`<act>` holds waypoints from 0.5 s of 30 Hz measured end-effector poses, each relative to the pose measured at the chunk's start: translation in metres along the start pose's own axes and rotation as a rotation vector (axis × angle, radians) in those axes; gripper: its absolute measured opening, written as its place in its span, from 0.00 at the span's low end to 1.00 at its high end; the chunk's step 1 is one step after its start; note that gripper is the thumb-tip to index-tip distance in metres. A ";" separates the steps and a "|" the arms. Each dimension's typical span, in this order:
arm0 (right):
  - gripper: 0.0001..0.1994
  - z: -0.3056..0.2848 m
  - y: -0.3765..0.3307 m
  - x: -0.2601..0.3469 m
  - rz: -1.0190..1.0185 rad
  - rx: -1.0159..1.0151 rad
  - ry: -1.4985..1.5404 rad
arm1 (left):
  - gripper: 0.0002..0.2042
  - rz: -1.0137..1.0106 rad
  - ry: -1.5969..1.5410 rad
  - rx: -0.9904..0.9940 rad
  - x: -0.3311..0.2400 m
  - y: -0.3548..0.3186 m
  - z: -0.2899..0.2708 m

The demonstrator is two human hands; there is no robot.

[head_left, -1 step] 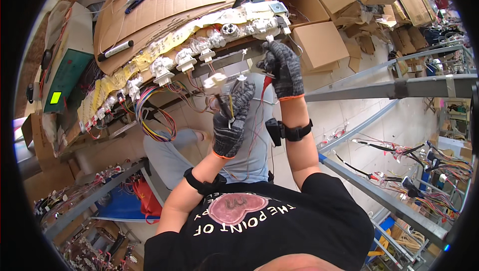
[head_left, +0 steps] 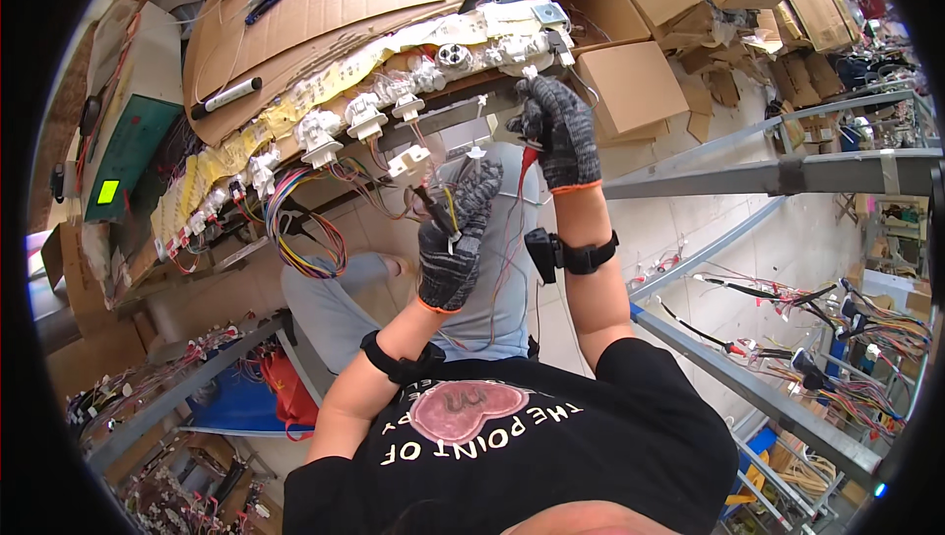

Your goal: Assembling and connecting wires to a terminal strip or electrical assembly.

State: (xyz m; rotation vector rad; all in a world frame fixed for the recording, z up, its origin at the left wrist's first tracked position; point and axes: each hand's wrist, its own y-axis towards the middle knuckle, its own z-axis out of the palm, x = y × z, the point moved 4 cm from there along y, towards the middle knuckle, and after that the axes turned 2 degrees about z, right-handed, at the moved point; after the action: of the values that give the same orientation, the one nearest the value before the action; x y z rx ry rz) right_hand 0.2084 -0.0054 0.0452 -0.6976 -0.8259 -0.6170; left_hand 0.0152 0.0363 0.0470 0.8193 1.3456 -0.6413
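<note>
Grey-gloved left hand (head_left: 453, 240) closed round wire bundle (head_left: 440, 208); right hand (head_left: 559, 131) pinching red wire (head_left: 527, 156) above

A wiring workshop: harness board (head_left: 295, 112) with connectors, wire bundles (head_left: 305, 230), metal racks (head_left: 768, 176), cardboard boxes (head_left: 640, 82).

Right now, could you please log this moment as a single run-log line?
left hand: gloved, gripping wire bundle | right hand: gloved, at board edge | white connectors: along board
</note>
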 end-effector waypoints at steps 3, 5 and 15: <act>0.09 0.002 0.006 0.004 -0.035 0.017 -0.077 | 0.17 0.004 -0.060 0.002 0.002 -0.004 -0.004; 0.10 0.006 0.006 0.007 -0.046 0.012 -0.137 | 0.15 0.000 -0.056 -0.135 -0.004 0.000 -0.003; 0.07 0.008 0.012 0.012 -0.082 -0.094 -0.209 | 0.15 0.017 0.010 -0.066 -0.008 0.010 0.000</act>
State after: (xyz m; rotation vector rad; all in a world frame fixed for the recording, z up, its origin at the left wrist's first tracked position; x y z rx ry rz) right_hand 0.2195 0.0055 0.0555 -0.8261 -1.0278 -0.6677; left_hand 0.0217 0.0414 0.0564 0.7806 1.3608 -0.5769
